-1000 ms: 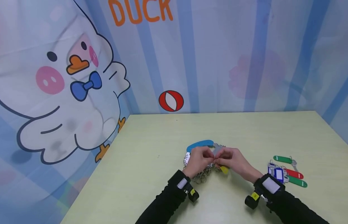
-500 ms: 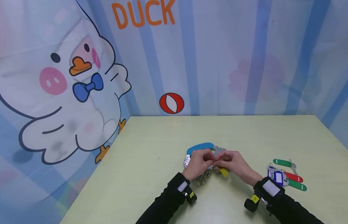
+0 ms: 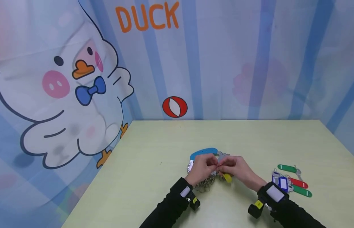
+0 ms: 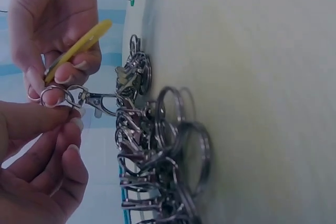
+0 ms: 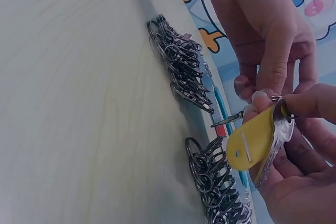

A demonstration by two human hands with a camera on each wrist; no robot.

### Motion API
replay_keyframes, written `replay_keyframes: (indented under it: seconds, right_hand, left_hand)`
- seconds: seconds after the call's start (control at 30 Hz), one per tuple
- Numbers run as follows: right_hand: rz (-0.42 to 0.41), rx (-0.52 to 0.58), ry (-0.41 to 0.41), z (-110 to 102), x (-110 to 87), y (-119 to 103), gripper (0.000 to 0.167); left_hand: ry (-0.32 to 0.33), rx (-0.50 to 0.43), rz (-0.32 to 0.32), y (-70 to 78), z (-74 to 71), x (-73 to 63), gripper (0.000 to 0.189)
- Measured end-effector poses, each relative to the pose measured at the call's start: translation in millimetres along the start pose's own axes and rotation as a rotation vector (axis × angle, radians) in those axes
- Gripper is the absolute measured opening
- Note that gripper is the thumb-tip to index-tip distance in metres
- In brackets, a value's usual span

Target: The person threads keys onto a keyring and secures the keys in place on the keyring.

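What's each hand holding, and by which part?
Left hand: a metal clasp, pinched by its ring. Right hand: a yellow tag and key, pinched at the end where they meet.

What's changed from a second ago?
Little: the head view tilted up, so everything sits lower in it, and the yellow tag seems slightly turned. Unchanged: left hand and right hand pinching close together above the metal clasps, nothing visibly taken or released; red tag and blue strip lie as before.

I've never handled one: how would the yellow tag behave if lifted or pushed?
The yellow tag looks like thin plastic, so it's probably light and fairly stiff. Its flat shape suggests sliding rather than rolling. The key, visibly a separate piece, may swing.
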State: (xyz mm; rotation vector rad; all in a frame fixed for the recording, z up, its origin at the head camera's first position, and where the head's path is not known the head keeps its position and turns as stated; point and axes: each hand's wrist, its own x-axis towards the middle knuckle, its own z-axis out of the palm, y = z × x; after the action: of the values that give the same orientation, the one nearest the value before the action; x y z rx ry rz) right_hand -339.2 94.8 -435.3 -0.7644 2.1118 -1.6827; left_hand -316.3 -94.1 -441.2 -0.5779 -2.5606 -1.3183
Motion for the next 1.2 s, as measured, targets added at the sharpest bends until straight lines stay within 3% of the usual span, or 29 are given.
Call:
replay_keyframes:
  seconds: [0.27,0.6,1.0,1.2]
  right_hand:
    - [0.015,-0.007,0.013,0.8,0.4,-0.3,0.026]
    - [-0.001,-0.005,-0.007,-1.5,-0.5,-1.1,0.029]
    - [0.016,-0.004,0.012,-2.2,-0.7,-1.5,0.028]
    - [-0.008,-0.014,-0.001,-2.0,-1.5,-1.3,0.029]
  left_hand:
    - [-0.027,0.052,0.05,-1.0,0.2,0.1,0.008]
    - [-0.018,0.037,-0.002,2.8,-1.0,0.0,0.007]
    - [-0.045,0.103,0.056,-2.1,-0.8,0.5,0.009]
    - [-0.057,0.142,0.04,-0.1,-0.6,-0.2,0.009]
